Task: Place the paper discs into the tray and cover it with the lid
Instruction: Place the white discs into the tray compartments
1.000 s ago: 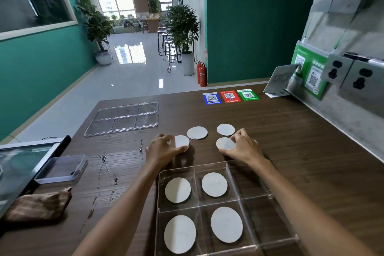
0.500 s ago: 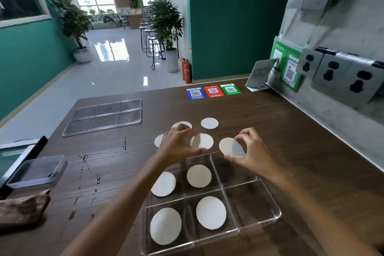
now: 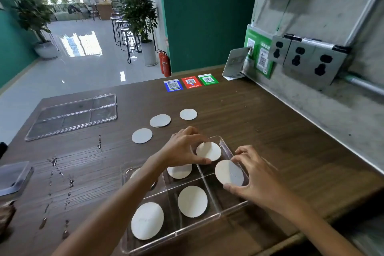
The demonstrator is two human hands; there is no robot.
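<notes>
Low in the middle of the frame sits a clear tray (image 3: 232, 209) split into six compartments, resting on a brown wooden table (image 3: 259, 131). The left hand (image 3: 182, 147) reaches over the tray's upper row and pinches a white paper disc (image 3: 208, 151) between thumb and curled fingers, holding it over the upper right compartment. The right hand (image 3: 255, 178), at the right of the tray, pinches a second disc (image 3: 228, 172) by its edges between thumb and fingertips; this disc is tilted above the lower right compartment. Whether either disc touches the tray floor cannot be told.

Four more discs already lie in the tray: one at lower left (image 3: 147, 220), one at lower middle (image 3: 192, 201), one at upper middle (image 3: 179, 171), and one at upper left, mostly hidden under the left forearm.

Above the tray, loose discs lie on the table: a single one (image 3: 142, 135), a small overlapping stack (image 3: 160, 120), and another single one (image 3: 188, 114) further right. The clear lid (image 3: 72, 115) lies flat in the upper left part of the table, well apart from the tray. Three coloured code stickers (image 3: 191, 83) sit near the table's far edge, and a small clear box (image 3: 12, 176) shows at the left edge.
</notes>
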